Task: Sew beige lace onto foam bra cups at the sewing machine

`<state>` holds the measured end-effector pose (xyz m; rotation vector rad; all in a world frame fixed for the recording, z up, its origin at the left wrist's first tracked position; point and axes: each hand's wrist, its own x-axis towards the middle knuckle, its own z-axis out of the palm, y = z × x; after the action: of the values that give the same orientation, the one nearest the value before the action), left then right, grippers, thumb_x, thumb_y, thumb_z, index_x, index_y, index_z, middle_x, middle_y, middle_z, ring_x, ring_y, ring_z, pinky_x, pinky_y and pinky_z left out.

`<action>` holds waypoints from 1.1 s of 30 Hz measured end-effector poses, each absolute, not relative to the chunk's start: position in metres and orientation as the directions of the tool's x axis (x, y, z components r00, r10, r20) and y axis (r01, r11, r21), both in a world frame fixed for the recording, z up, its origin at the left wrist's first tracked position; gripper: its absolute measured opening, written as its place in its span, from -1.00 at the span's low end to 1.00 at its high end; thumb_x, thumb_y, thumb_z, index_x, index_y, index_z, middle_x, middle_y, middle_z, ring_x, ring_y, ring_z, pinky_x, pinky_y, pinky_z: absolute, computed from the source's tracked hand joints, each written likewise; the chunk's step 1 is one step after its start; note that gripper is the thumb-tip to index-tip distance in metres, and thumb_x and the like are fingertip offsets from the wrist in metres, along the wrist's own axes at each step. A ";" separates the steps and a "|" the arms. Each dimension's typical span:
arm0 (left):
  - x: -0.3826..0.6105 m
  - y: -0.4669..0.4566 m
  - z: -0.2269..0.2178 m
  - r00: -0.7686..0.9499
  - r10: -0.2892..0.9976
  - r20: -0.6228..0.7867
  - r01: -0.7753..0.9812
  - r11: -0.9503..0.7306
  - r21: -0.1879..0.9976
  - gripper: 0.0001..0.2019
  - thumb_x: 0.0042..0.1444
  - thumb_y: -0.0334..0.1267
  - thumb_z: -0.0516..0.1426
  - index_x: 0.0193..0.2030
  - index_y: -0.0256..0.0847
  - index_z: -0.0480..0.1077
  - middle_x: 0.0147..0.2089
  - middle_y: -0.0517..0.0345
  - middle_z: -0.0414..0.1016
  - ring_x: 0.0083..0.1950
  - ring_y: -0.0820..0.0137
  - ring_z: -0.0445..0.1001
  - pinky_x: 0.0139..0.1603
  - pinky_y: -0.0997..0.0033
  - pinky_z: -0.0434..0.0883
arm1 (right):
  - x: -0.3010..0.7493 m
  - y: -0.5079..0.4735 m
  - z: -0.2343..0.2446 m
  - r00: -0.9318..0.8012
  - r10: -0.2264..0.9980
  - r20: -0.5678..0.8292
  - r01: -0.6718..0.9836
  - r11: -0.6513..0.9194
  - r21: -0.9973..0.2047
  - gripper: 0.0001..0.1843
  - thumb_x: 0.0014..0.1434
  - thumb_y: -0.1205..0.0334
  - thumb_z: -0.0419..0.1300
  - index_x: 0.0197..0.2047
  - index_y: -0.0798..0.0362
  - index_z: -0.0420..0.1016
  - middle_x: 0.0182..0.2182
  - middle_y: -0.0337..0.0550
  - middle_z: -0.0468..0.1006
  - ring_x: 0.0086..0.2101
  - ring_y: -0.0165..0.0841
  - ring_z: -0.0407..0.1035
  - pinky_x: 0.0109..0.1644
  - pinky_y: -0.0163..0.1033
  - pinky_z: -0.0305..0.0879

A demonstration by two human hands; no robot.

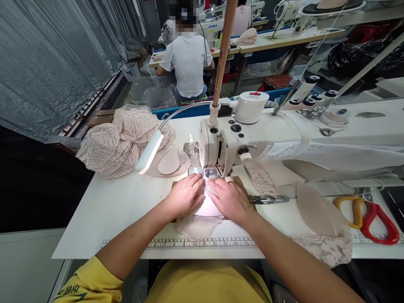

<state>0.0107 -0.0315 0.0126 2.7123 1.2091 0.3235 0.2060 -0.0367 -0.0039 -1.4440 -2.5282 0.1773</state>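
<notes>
While lace-edged fabric piece (207,209) is reaching under sewing machine head (208,145), my left hand (187,193) and right hand (232,200) are resting flat on it, fingers extended; likely handling light, soft; side edges probably offering best hold.

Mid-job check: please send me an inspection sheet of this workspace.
Surface: white table, ruler markings along its near edge.
Job's things: lace-edged piece lies at the needle end of the sewing machine.
Clutter: lace pile at left; scissors with red and yellow handles at right.
Hands: left hand and right hand rest on the piece.
Cables: thin dark cable by the seated person.
Surroundings: silvery curtain at left.
</notes>
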 end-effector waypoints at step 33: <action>0.003 -0.014 0.012 0.777 0.581 0.242 0.558 -0.814 0.161 -0.77 0.25 -0.33 -0.02 -0.04 -0.33 0.36 -0.18 -0.09 0.40 -0.15 0.23 0.33 -0.01 0.11 0.31 | 0.210 -0.033 -0.008 -0.491 0.786 0.375 0.740 0.604 -0.296 -0.66 0.17 0.52 0.00 -0.13 0.10 0.55 -0.40 -0.16 0.49 -0.43 -0.37 0.21 -0.32 -0.27 0.11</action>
<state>0.0027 -0.0143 0.0120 2.8853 0.9270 0.4334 0.2101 -0.0335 -0.0082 -1.2101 -2.3578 0.1296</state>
